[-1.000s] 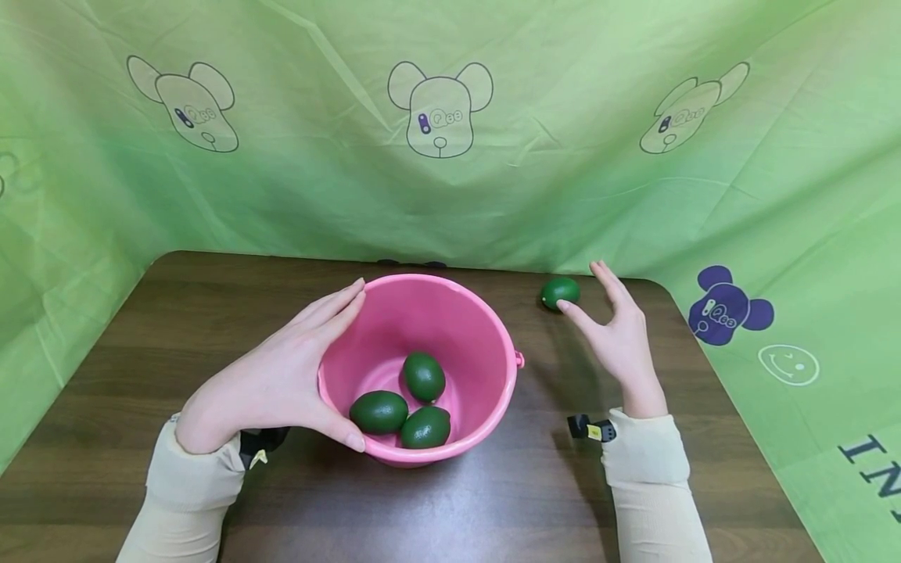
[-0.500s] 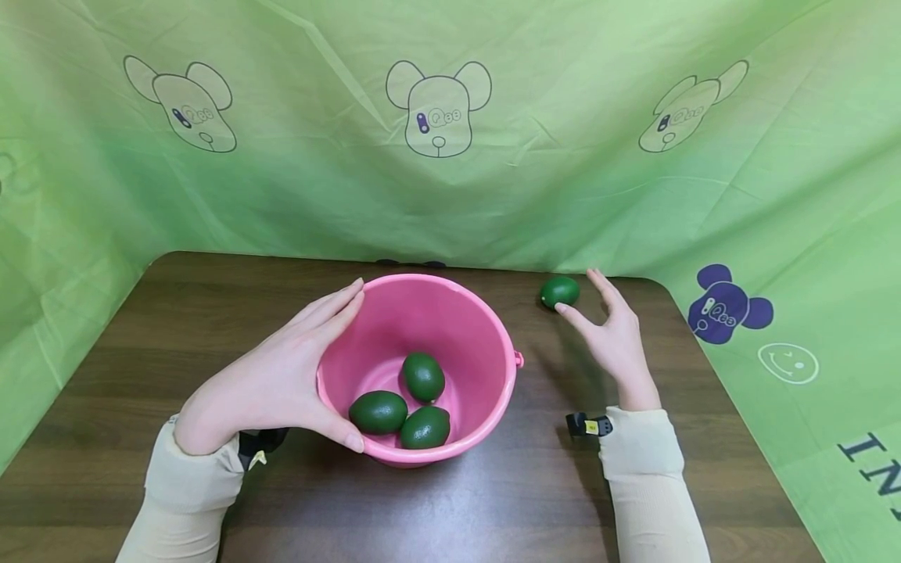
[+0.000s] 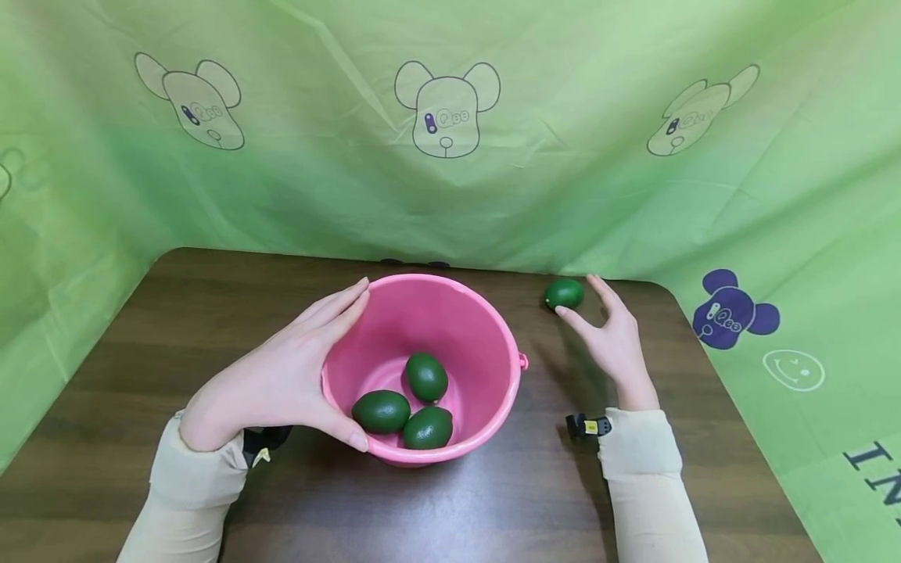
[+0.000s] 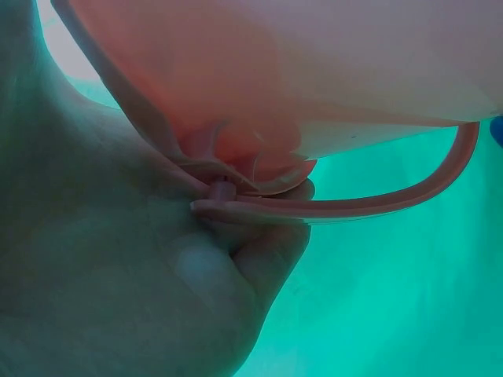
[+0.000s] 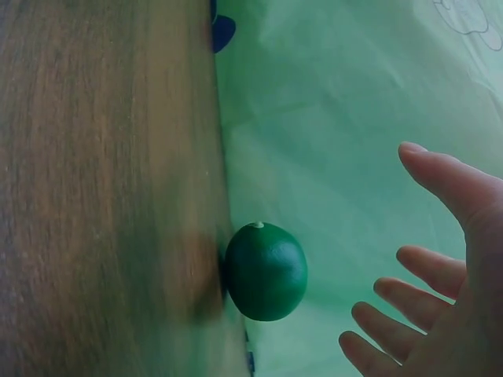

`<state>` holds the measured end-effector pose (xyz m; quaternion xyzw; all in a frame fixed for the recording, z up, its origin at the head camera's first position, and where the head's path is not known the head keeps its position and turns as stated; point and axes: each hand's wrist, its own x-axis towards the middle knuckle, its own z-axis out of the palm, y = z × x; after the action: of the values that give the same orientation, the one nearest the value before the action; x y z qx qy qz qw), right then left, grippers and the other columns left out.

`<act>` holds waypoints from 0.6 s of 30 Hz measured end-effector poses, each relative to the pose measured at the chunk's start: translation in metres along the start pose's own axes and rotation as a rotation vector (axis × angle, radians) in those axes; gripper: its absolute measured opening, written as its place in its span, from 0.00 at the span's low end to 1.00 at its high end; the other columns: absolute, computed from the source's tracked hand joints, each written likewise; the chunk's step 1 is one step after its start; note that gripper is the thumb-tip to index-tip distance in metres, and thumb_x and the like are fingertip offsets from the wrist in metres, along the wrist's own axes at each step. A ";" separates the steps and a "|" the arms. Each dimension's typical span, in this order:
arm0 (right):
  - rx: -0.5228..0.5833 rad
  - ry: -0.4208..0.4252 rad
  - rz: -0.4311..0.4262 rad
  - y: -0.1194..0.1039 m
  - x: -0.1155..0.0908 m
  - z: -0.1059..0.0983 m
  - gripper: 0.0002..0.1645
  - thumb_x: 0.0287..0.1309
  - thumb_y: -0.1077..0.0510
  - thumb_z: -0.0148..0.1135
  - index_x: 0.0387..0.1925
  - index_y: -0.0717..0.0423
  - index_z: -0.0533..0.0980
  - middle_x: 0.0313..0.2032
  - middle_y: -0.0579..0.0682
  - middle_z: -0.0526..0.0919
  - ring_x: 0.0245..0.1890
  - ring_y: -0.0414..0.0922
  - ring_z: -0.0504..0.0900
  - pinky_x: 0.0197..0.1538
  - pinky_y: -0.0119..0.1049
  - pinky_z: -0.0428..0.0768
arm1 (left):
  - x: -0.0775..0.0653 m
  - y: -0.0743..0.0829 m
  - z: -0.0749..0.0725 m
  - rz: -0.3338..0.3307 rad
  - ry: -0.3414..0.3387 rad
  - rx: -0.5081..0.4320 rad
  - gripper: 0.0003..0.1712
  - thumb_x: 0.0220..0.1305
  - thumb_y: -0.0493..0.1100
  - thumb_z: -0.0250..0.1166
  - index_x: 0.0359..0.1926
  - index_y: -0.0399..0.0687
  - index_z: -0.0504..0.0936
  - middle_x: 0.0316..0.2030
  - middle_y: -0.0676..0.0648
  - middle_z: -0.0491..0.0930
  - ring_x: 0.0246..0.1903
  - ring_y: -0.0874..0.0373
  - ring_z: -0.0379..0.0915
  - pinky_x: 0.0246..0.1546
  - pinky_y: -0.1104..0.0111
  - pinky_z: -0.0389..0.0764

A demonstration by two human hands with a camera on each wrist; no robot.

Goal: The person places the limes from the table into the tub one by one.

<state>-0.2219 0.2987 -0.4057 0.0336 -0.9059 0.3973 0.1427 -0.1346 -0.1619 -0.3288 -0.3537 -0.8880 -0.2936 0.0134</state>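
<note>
A pink bucket (image 3: 486, 328) is tilted so its mouth faces me in the head view. My left hand (image 3: 281, 379) grips its left side, thumb at the near rim and fingers along the far rim. Inside lie a lime (image 3: 425, 377), a second lime (image 3: 381, 412) and a third lime (image 3: 428, 428), all dark green. Toward the table's back right sits another lime (image 3: 564, 294), with a pale stem nub in the right wrist view. My right hand (image 3: 611, 336) hovers beside it, thumb and fingers spread apart, holding nothing.
The brown wooden table (image 3: 521, 500) ends at a green printed curtain (image 3: 450, 203) behind and at both sides. The lone lime is close to that back edge. In the left wrist view, the bucket's curved pink handle (image 4: 377, 206) hangs out from its rim.
My right hand has shifted slightly left and toward me, its fingers still spread near the lone lime. The left hand, bucket and limes stay where they were; the head view drifts a little.
</note>
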 end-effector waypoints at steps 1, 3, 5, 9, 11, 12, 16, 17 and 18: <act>-0.002 0.000 -0.001 0.000 0.001 0.000 0.48 0.63 0.44 0.71 0.77 0.53 0.61 0.75 0.53 0.62 0.74 0.53 0.58 0.71 0.54 0.61 | 0.000 0.000 0.000 -0.001 0.000 0.001 0.86 0.30 0.82 0.75 0.81 0.42 0.46 0.80 0.52 0.37 0.77 0.50 0.38 0.67 0.46 0.63; -0.008 0.000 -0.008 0.001 0.004 0.001 0.48 0.63 0.44 0.71 0.77 0.54 0.62 0.75 0.55 0.62 0.74 0.53 0.58 0.71 0.55 0.62 | 0.000 0.000 0.000 -0.003 -0.002 0.000 0.86 0.30 0.82 0.75 0.81 0.42 0.46 0.80 0.53 0.37 0.77 0.50 0.38 0.67 0.46 0.63; -0.011 -0.002 -0.011 0.003 0.007 0.001 0.48 0.63 0.44 0.71 0.77 0.54 0.62 0.75 0.56 0.62 0.74 0.54 0.58 0.71 0.55 0.61 | 0.000 0.001 0.000 -0.003 -0.001 -0.001 0.86 0.30 0.82 0.75 0.81 0.42 0.46 0.80 0.53 0.37 0.77 0.51 0.38 0.67 0.46 0.63; -0.018 -0.003 -0.003 0.006 0.013 0.000 0.47 0.63 0.44 0.71 0.77 0.54 0.62 0.74 0.56 0.62 0.74 0.55 0.59 0.71 0.56 0.61 | 0.000 0.000 0.001 -0.002 -0.001 -0.005 0.86 0.30 0.82 0.76 0.81 0.41 0.46 0.80 0.52 0.37 0.77 0.51 0.38 0.67 0.46 0.63; -0.015 -0.011 0.006 0.006 0.015 -0.001 0.47 0.64 0.44 0.70 0.77 0.54 0.62 0.75 0.56 0.62 0.74 0.56 0.59 0.71 0.56 0.61 | 0.000 0.000 0.001 -0.001 -0.002 -0.006 0.87 0.30 0.82 0.76 0.81 0.41 0.46 0.80 0.52 0.37 0.77 0.50 0.37 0.67 0.46 0.63; -0.014 -0.016 0.011 0.006 0.016 -0.002 0.47 0.64 0.44 0.70 0.77 0.54 0.61 0.75 0.56 0.62 0.74 0.57 0.59 0.71 0.56 0.61 | 0.000 0.000 0.001 -0.001 -0.003 -0.006 0.86 0.30 0.82 0.76 0.81 0.41 0.46 0.80 0.52 0.37 0.77 0.50 0.37 0.67 0.46 0.63; -0.016 -0.043 0.038 0.006 0.021 -0.006 0.48 0.64 0.42 0.69 0.78 0.53 0.60 0.75 0.56 0.61 0.73 0.61 0.59 0.70 0.60 0.60 | 0.001 0.000 0.001 0.000 -0.005 -0.004 0.86 0.30 0.82 0.76 0.81 0.42 0.46 0.80 0.52 0.37 0.77 0.49 0.37 0.67 0.45 0.62; -0.021 -0.048 0.043 0.006 0.022 -0.007 0.49 0.64 0.41 0.69 0.78 0.53 0.60 0.75 0.56 0.60 0.73 0.62 0.59 0.70 0.61 0.60 | 0.001 0.000 0.001 0.002 -0.004 -0.002 0.86 0.30 0.81 0.76 0.81 0.42 0.46 0.80 0.52 0.37 0.77 0.49 0.37 0.67 0.45 0.62; -0.025 -0.054 0.049 0.006 0.023 -0.008 0.49 0.64 0.41 0.68 0.78 0.53 0.59 0.76 0.56 0.60 0.73 0.63 0.59 0.70 0.62 0.59 | 0.002 0.000 0.001 0.003 -0.004 -0.002 0.86 0.30 0.81 0.76 0.81 0.42 0.46 0.80 0.51 0.38 0.77 0.49 0.37 0.67 0.45 0.62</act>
<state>-0.2427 0.3104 -0.3984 0.0205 -0.9149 0.3881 0.1091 -0.1359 -0.1608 -0.3293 -0.3557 -0.8871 -0.2939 0.0119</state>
